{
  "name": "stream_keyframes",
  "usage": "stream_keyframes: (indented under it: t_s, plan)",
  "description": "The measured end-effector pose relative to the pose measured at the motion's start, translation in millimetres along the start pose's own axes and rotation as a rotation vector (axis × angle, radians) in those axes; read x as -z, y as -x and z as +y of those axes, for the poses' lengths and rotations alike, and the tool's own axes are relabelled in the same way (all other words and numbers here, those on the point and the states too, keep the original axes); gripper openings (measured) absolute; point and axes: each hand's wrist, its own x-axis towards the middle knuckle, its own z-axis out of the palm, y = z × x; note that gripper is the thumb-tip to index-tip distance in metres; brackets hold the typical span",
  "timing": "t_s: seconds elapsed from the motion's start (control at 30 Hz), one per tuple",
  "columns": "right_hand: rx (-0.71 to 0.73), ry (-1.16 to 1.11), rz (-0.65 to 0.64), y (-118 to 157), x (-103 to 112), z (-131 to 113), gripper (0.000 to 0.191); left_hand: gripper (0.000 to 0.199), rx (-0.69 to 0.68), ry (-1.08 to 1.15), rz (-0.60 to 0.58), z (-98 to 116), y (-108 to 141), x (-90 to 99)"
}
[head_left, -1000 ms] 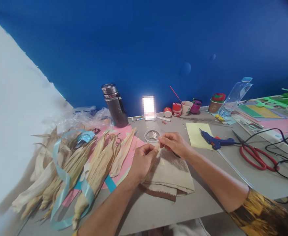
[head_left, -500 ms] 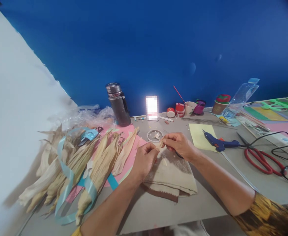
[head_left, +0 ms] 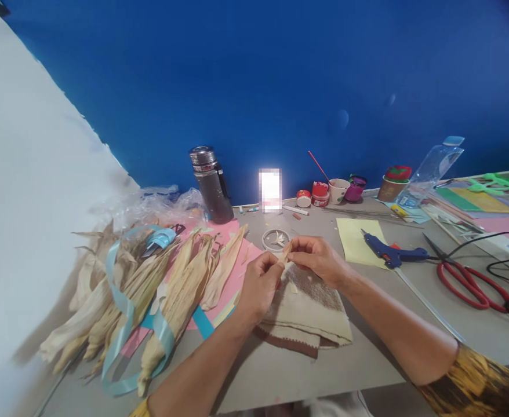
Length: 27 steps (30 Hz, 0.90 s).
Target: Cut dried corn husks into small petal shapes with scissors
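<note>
Between my fingertips is a small pale piece of corn husk (head_left: 286, 253), pinched from both sides. My left hand (head_left: 263, 284) is closed on its lower end, thumb and forefinger together. My right hand (head_left: 317, 259) grips the upper end. Both hands hover over a folded beige cloth (head_left: 306, 324), on which a tiny husk scrap (head_left: 293, 288) lies. Just beyond the fingers is a ring-shaped roll (head_left: 264, 241) with pale husk bits (head_left: 279, 238) inside it. Dried corn husks (head_left: 185, 289) lie in a heap left of my left hand.
A light-blue ribbon (head_left: 126, 307) loops over the husks. A dark thermos (head_left: 213, 194) stands behind them. To the right are a blue glue gun (head_left: 393, 252) on yellow paper (head_left: 352, 237), red-handled scissors (head_left: 469, 284) and a black cable (head_left: 493, 236). Paint pots (head_left: 320, 195) and a bottle (head_left: 432, 168) line the wall.
The view has shifted slightly, so objects sit a little further right. My hands stay together on the husk piece, with only a slight shift of the fingers.
</note>
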Motion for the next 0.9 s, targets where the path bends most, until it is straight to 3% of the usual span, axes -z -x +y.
stream_keyframes:
  t_s: [0.13, 0.23, 0.43, 0.7, 0.9]
  plan:
    - [0.049, -0.039, -0.014, -1, -3, 5, 0.017, 0.027, 0.003, -0.001, 0.015, 0, 0, 0.0]
    - [0.105, -0.041, 0.052, -2, -8, 9, 0.019, 0.028, -0.009, -0.005, 0.021, 2, 1, -0.7]
    - [0.06, -0.069, 0.109, 0, -11, 8, 0.019, 0.023, -0.02, -0.025, 0.023, 4, 2, -1.4]
    - [0.078, -0.124, 0.087, -2, -8, 6, 0.021, 0.014, 0.068, 0.219, -0.057, 3, -3, 5.7]
    - [0.066, -0.098, 0.054, -2, -10, 9, 0.021, 0.013, 0.027, 0.078, -0.007, -1, -6, 5.6]
